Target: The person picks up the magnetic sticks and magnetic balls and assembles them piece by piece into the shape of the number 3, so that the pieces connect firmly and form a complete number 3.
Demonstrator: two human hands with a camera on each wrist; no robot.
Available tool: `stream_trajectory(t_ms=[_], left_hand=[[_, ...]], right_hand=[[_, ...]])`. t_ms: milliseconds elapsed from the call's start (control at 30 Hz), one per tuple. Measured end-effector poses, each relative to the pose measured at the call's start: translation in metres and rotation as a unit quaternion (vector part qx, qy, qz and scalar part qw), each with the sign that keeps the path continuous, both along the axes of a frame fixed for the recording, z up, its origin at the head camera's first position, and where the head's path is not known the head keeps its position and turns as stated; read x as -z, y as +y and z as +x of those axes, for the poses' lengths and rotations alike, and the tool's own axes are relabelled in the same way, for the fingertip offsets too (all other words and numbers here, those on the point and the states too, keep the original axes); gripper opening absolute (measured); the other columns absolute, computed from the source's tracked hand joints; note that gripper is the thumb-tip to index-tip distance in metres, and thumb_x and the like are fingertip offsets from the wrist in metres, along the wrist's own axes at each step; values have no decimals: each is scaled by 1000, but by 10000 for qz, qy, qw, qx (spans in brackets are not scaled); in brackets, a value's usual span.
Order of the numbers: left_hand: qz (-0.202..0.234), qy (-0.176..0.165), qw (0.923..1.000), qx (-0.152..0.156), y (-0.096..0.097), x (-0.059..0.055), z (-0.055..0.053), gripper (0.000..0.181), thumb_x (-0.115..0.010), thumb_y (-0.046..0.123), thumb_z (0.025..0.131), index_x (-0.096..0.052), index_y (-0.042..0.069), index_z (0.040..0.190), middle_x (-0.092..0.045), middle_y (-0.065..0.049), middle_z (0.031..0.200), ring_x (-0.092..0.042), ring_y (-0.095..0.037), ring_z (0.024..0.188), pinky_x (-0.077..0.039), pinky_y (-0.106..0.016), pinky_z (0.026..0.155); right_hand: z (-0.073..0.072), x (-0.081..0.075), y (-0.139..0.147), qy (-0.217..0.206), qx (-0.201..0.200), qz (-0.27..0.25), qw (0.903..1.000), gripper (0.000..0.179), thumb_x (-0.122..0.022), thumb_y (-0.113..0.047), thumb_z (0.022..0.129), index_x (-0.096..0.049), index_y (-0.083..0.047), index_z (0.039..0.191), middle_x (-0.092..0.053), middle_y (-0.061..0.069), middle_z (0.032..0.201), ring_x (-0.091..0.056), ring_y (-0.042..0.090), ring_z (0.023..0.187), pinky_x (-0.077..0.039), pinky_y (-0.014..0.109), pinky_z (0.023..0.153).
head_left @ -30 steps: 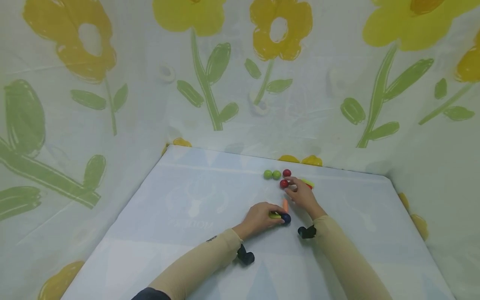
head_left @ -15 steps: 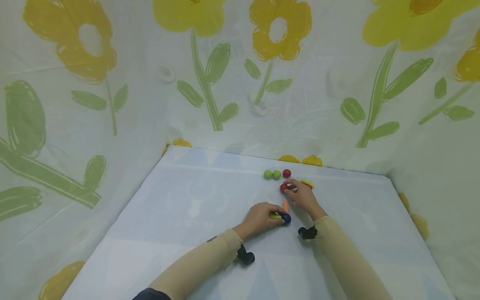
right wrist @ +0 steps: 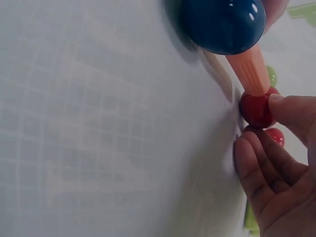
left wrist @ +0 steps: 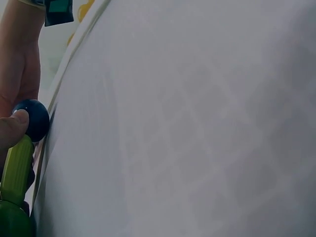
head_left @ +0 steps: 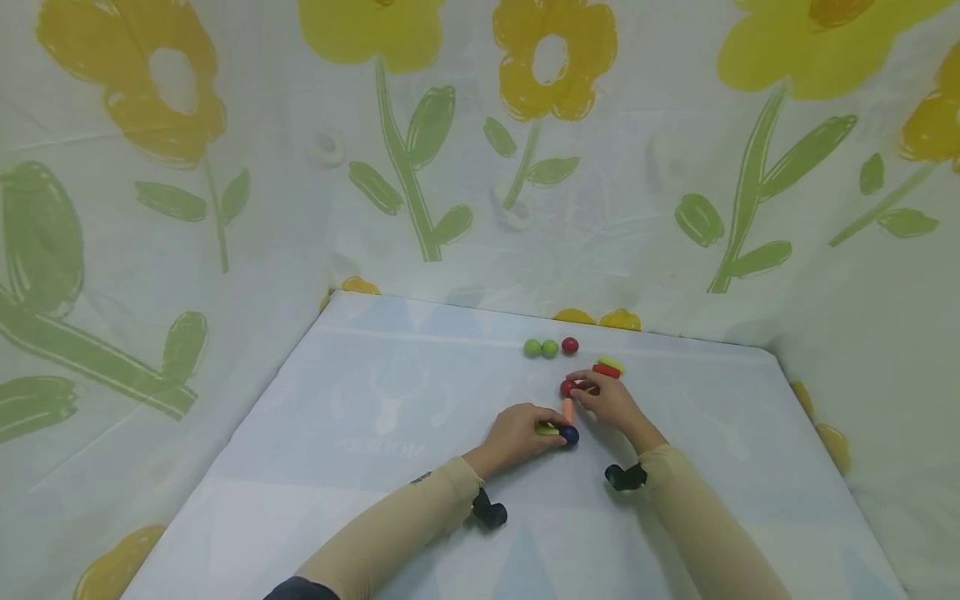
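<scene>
Toward the middle of the table, my left hand (head_left: 517, 433) pinches a dark blue ball (head_left: 570, 436) joined to a yellow-green ribbed stick (left wrist: 16, 170). A green ball (left wrist: 14, 219) sits at that stick's other end in the left wrist view. From the blue ball an orange stick (right wrist: 251, 71) runs away toward the back. My right hand (head_left: 609, 402) pinches a red ball (right wrist: 256, 108) between thumb and fingers, right at the far end of the orange stick. Fingers of the left hand are partly hidden behind the blue ball in the right wrist view.
Behind the hands lie two green balls, one at the left (head_left: 532, 348), and another red ball (head_left: 570, 345) beside them. A red stick (head_left: 606, 371) and a yellow-green stick (head_left: 612, 364) lie just beyond my right hand. A flower-printed cloth wall (head_left: 450, 183) surrounds the white table (head_left: 360, 375).
My right hand has brought the red ball nearer, from behind the orange stick to its far end. The left hand keeps its grip on the blue ball in the same place.
</scene>
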State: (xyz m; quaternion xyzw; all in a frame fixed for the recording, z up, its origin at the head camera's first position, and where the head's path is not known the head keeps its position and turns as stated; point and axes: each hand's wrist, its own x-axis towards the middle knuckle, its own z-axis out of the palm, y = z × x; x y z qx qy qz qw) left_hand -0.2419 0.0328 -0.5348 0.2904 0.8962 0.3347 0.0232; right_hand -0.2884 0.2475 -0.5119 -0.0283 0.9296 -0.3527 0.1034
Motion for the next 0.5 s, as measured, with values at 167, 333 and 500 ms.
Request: stream_trajectory(t_ms=[167,333,500], left_hand=[[60,32,10000,-16,0,-1,-1,28,-80,37,88,-78,30,116,-73,17,107,-64,-2,97,-49,-24,89],[78,63,9999,-23,0,-2,-1,28,-81,37,88,-78,30,115,-73,17,106,-64,-2,97,-49,-24,89],[67,-6,10000,-24,1,-1,0,28,-80,37,89,-78,30,116,-73,18,107,-63,-2,97,-49,-24,89]], right_hand=[[4,2,1,110,-60,-39,9999,34,-65,-24,101,-65,-16,134,-67,12,126,-62,29,108,-56,40,84],[5,3,0,159,-86,-70,9998,34,-66,-24,101,-65,-15,134,-67,13,126,-62,30,109,-56,41,85],[5,4,1,114,-70,-68,9999,36,-66,-25,101,-64,-16,135,-67,14,126,-62,29,104,-56,38,80]])
